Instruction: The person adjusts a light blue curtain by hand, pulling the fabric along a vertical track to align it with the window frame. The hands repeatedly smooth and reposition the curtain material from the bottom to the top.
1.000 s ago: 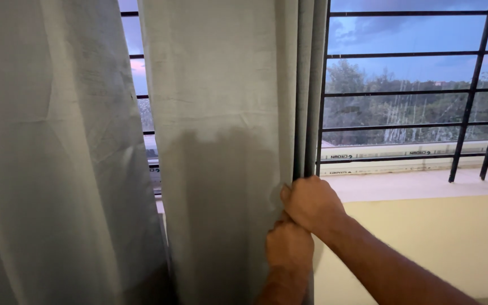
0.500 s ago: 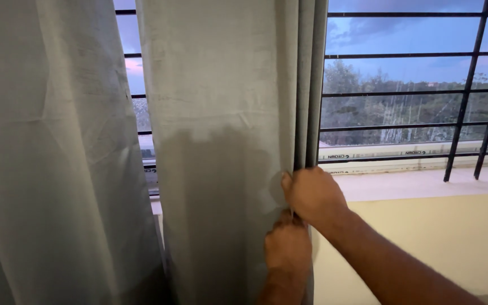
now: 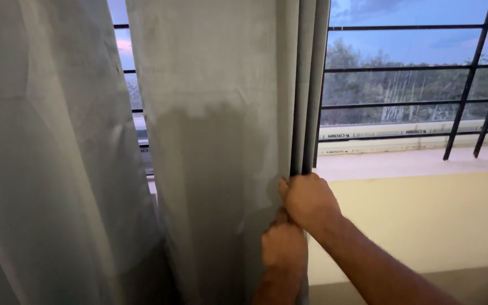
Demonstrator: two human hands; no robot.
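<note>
A pale grey curtain panel (image 3: 216, 113) hangs in front of the window, its right edge gathered into folds. My right hand (image 3: 307, 200) is closed around those folded edges at about sill height. Just below it, my left hand (image 3: 283, 248) grips the same curtain edge, the two hands touching. A second grey curtain panel (image 3: 46, 158) hangs to the left, with a narrow gap between the panels showing the window.
Black metal window bars (image 3: 470, 85) cross the uncovered right part of the window, with trees and dusk sky beyond. A cream sill (image 3: 413, 161) and cream wall (image 3: 425, 220) lie below it.
Both hands have stayed clamped on the curtain edge. The view has shifted slightly, and the hands sit a little lower and left in the picture.
</note>
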